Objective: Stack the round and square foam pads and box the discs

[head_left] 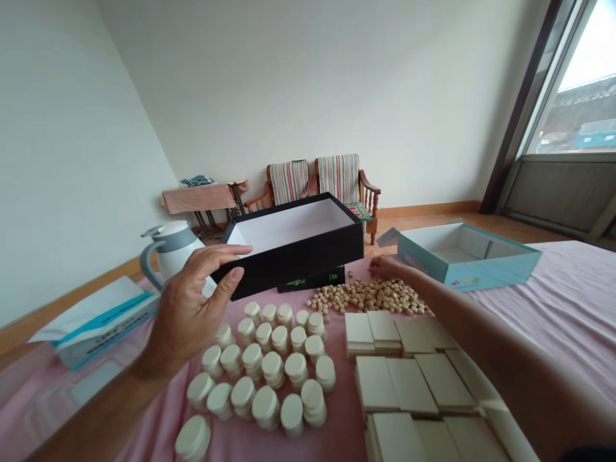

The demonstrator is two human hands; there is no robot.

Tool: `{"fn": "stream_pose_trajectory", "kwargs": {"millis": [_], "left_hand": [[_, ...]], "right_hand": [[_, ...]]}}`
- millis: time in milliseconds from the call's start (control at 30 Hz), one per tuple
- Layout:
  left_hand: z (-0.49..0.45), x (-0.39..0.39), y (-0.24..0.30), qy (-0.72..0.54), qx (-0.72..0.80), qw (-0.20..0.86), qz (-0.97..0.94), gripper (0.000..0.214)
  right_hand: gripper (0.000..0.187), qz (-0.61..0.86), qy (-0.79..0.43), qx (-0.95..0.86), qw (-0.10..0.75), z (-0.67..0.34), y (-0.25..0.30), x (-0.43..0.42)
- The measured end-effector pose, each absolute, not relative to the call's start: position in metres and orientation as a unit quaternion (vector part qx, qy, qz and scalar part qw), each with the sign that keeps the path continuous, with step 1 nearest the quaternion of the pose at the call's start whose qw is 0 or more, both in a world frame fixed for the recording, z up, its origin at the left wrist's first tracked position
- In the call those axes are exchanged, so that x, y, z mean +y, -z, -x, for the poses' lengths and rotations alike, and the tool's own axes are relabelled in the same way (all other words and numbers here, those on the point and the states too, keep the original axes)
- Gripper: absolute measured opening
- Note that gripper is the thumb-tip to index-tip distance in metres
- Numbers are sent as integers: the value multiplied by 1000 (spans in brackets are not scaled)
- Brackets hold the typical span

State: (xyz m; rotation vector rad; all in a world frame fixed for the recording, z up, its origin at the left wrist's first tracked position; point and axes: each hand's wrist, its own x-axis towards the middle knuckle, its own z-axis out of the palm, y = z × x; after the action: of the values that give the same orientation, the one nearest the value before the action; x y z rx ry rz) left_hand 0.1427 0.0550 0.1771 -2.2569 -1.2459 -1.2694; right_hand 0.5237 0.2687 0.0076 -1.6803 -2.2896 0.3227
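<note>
My left hand [192, 301] grips the near left corner of a black box [298, 253] with a white inside, holding it tilted above the pink tablecloth. My right hand [385, 266] reaches far across the table and rests at the back edge of a heap of small tan pellets [370, 296]; its fingers are curled, and whether they hold anything is hidden. Below the box stand several small cream round jars [269, 366]. To their right lie several flat cream square boxes [414, 385].
An open light-blue box [466, 266] sits at the back right. A white and grey kettle [168, 253] and a white-and-teal package [96, 321] are at the left. A black lid [317, 279] lies under the raised box. Wooden chairs [317, 183] stand by the far wall.
</note>
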Motion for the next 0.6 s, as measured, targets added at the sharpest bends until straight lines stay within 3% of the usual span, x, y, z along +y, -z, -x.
{"fn": "stream_pose_trajectory", "kwargs": {"millis": [233,467,600], "left_hand": [[-141,53,-166,450,-445,102,768,20],[-135,51,-156,444,-453,71,770,22],[-128,47,-152,447,-458,56,766,21]], "right_hand": [[34,623,-184,-759,46,-549,-5,249],[11,612,-196,-764,58,-573,-17,220],[9,604,-193,-770,75,-582,-27,208]]}}
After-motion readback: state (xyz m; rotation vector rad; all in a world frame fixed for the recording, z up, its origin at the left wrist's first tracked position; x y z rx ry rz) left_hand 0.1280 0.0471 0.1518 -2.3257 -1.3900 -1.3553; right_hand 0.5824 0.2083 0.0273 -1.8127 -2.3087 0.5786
